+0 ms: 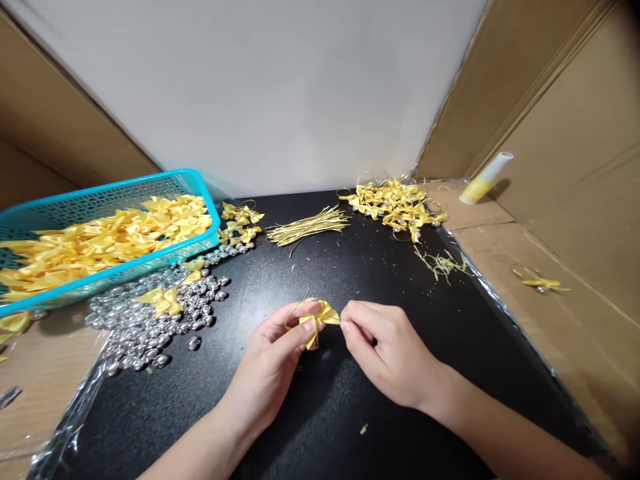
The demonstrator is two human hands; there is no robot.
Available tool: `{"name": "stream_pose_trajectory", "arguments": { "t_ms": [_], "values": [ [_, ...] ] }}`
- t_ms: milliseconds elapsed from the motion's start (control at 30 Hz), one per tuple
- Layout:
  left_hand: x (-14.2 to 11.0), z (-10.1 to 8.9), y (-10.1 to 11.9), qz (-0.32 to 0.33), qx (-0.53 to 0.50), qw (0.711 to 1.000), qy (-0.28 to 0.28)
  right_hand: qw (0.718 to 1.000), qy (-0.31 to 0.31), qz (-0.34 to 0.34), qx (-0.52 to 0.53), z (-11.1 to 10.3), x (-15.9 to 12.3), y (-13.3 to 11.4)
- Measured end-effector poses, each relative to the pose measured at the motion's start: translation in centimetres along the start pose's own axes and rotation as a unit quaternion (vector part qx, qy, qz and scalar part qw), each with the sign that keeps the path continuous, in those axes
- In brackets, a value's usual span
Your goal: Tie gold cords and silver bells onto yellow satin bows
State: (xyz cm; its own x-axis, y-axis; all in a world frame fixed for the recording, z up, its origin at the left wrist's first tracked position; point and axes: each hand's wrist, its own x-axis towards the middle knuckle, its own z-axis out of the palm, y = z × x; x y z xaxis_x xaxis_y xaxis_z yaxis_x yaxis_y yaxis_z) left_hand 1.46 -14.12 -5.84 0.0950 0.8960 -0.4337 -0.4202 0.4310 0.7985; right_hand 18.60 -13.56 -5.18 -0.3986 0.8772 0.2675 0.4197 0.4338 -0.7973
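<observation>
"From the head view, where's that yellow bow (327, 313)?"

"Over the black tabletop (320, 433), between the two hands. The left hand (273, 353) has thumb and fingers clamped on it, a gold loop curving beside the thumb."

"And the right hand (390, 350)?"

"Fingertips pinched together at the bow's outer tip. The hands themselves sit apart, joined only by the bow."

"What's around them?"

"To the left, silver beads (145, 333) lie spread out, a few loose yellow bows on top. Behind them there's a teal basket (197, 183) heaped with more bows. Straight ahead I see a bundle of gold ties (307, 227)."

"And off to the right?"

"A pile of looped bows (393, 200), with thin yellow scraps (443, 264) just in front. Further out, a white-and-yellow tube (486, 179) stands tilted on the cardboard (480, 215)."
</observation>
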Motion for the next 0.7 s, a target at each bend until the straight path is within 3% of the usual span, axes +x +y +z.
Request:
{"name": "stream_pose_trajectory", "arguments": {
  "t_ms": [133, 700],
  "values": [
    [-0.11, -0.21, 0.06, -0.010, 0.006, 1.000, 0.008, 0.999, -0.032, 0.000, 0.001, -0.11, 0.03, 0.13],
    [0.02, 0.23, 0.44, -0.042, -0.013, 0.999, 0.016, 0.999, -0.002, 0.024, 0.039, -0.22, -0.19, 0.06]
  ]
}}
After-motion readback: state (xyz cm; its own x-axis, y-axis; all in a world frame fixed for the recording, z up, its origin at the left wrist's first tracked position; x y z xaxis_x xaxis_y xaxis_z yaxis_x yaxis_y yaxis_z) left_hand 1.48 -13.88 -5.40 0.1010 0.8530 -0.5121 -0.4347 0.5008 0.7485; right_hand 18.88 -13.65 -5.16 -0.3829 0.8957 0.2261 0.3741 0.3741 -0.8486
